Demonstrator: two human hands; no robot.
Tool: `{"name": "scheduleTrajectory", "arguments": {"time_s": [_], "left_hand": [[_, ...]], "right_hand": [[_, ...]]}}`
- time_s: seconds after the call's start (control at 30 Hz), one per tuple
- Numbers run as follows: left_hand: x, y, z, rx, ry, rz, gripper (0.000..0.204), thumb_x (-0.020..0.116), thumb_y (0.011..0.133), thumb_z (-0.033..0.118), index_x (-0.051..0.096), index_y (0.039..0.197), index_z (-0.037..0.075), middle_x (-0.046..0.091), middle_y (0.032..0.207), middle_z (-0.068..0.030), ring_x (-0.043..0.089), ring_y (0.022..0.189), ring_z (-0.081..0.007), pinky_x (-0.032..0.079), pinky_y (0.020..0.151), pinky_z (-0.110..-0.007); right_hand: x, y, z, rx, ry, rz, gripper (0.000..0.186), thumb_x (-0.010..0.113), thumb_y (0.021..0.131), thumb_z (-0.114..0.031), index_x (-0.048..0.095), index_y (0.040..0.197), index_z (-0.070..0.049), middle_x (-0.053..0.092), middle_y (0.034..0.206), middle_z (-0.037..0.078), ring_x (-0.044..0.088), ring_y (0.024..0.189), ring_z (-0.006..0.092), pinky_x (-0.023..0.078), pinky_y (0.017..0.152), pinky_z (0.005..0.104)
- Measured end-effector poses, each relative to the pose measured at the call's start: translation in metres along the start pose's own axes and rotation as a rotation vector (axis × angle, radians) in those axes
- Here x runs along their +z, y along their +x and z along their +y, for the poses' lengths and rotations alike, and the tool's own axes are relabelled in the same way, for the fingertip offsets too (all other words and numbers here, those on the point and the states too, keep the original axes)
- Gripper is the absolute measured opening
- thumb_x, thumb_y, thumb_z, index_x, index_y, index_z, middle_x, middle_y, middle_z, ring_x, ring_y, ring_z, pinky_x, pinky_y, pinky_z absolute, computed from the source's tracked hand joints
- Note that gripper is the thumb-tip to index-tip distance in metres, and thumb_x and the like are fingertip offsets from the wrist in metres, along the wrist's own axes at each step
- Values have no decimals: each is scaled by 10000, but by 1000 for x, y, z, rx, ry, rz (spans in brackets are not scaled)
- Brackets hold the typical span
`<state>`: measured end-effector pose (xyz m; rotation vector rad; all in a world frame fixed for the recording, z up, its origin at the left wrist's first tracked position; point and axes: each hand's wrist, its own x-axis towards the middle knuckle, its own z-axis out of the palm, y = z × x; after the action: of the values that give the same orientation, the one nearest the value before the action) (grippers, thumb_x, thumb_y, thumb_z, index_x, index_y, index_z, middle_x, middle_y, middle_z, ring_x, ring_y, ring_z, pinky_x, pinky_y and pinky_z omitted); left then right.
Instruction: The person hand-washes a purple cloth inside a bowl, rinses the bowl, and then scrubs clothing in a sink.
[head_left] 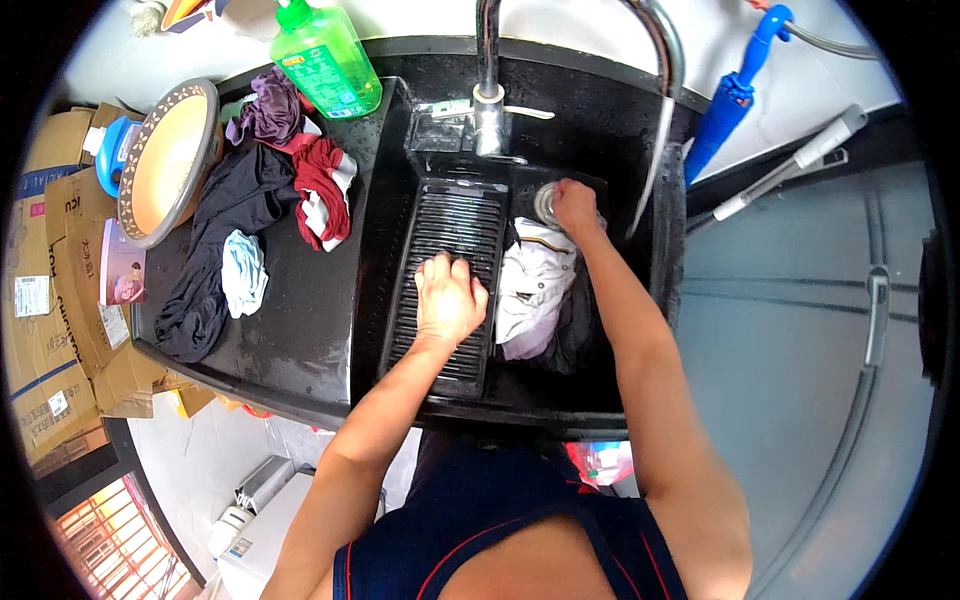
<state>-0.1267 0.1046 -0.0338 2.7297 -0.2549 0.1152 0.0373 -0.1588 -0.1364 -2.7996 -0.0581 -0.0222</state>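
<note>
Two bare hands: I watch both over the black sink (668, 265), well apart, the right one reaching farther from the body than the left.
Left hand (447, 300): fingers bent, knuckles up, on the ribbed washboard (460, 215); I cannot tell whether anything lies under the palm.
Right hand (577, 208): fingers bunched narrow, at the edge of a round, pale-rimmed piece (545, 204) just left of them; I cannot tell whether they grip it.
White buttoned garment (535, 290): crumpled, just right of the left hand and nearer the body than the right hand, with a striped edge at its far end; dark cloth (575, 335) shows along its right side.
Faucet (489, 125): beyond the left hand, left of the right hand.
Counter clothes: well left of the left hand; I make out a black garment (215, 255), a light blue cloth (243, 273), a red-and-white cloth (322, 190) and a purple cloth (272, 108).
Green pump bottle (335, 75): far beyond the left hand, to its left; a cream basin (165, 165) with a patterned rim tilts farther left.
Blue folded umbrella (718, 125): right of the right hand, beyond it.
</note>
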Motion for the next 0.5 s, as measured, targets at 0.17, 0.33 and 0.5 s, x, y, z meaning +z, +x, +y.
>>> {"name": "scheduleTrajectory", "arguments": {"time_s": [0.17, 0.33, 0.5], "left_hand": [[4, 4, -3, 1, 11, 18, 296, 636, 784, 191, 600, 1000, -8, 534, 1120, -233, 503, 1034, -391, 389, 924, -499], [10, 12, -3, 12, 20, 3, 305, 634, 783, 170, 554, 1012, -15, 528, 1116, -224, 500, 1005, -388, 389, 905, -502], [12, 13, -3, 19, 21, -5, 323, 640, 778, 148, 532, 1035, -14, 523, 1127, -225, 500, 1006, -395, 390, 910, -506]], "right_hand": [[79, 13, 35, 13, -248, -137, 281, 566, 878, -250, 719, 892, -15, 706, 946, 231, 694, 931, 366, 555, 827, 427], [105, 18, 55, 125, -173, -151, 292, 562, 894, -266, 717, 885, -18, 704, 948, 234, 692, 939, 365, 548, 842, 435], [105, 12, 57, 12, -143, -113, 182, 611, 837, -159, 709, 918, -28, 703, 925, 206, 699, 908, 358, 562, 807, 415]]}}
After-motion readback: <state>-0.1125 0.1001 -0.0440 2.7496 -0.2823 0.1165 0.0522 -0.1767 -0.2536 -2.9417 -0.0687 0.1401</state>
